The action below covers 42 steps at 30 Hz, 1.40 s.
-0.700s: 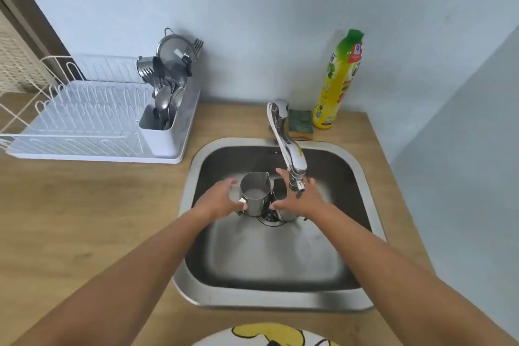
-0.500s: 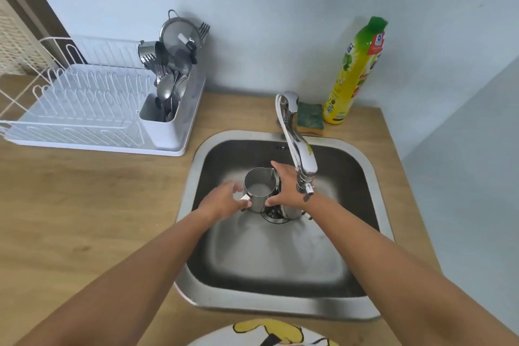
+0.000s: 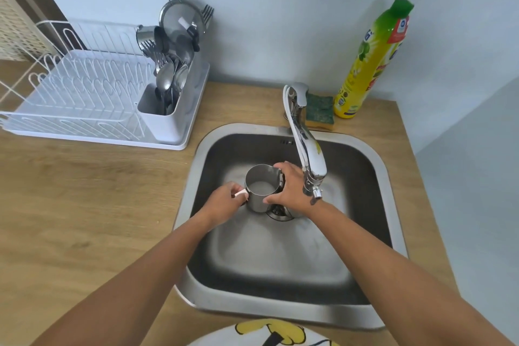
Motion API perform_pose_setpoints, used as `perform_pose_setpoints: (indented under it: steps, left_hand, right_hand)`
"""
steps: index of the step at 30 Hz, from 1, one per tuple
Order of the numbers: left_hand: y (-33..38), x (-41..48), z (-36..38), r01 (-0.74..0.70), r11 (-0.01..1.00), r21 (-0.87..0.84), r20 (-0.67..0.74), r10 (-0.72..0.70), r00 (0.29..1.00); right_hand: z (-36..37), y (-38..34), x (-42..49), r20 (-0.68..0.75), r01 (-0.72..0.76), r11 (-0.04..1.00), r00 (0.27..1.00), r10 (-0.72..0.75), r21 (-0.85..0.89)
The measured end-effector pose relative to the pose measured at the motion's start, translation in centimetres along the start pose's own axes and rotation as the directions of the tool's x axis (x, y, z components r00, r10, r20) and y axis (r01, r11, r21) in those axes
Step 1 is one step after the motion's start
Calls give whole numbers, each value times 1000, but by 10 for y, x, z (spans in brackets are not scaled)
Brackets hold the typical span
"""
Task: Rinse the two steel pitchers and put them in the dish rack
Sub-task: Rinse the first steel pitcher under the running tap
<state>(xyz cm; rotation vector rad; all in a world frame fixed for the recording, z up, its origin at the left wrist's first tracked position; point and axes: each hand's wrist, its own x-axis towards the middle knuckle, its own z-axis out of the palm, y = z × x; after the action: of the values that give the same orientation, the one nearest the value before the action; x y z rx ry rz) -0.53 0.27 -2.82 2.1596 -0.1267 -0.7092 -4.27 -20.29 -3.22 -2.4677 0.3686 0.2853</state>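
Note:
A steel pitcher (image 3: 259,187) stands upright in the sink (image 3: 280,309), just left of the drain (image 3: 279,211). My left hand (image 3: 224,202) is closed on its handle at the left side. My right hand (image 3: 293,188) lies over the second steel pitcher (image 3: 282,182), of which only a dark sliver shows beside the first. Its thumb and forefinger touch the first pitcher's right wall. The faucet spout (image 3: 311,166) hangs right above my right hand, and no water runs from it.
A white dish rack (image 3: 81,98) stands on the wooden counter at the back left, with a cutlery holder (image 3: 168,93) full of spoons, forks and a strainer. A green sponge (image 3: 320,111) and a yellow detergent bottle (image 3: 370,64) sit behind the sink.
My left hand has closed tighter on the first pitcher's handle. My right hand has slid a little to the left against that pitcher. The view has tilted slightly.

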Motion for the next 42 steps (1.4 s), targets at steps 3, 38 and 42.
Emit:
perform_pose_setpoints:
  steps: [3, 38, 42]
  left_hand:
    - [3, -13, -8, -33, 994, -106, -31, 30, 999]
    - [58, -75, 5, -192, 924, -330, 45, 218, 975]
    - [56, -73, 3, -191, 917, -350, 57, 225, 973]
  right_hand:
    - [-7, -10, -14, -35, 52, 996, 998, -49, 66]
    - [-156, -66, 32, -164, 149, 886, 956, -242, -440]
    - [-155, -60, 47, -142, 165, 846, 952, -270, -507]
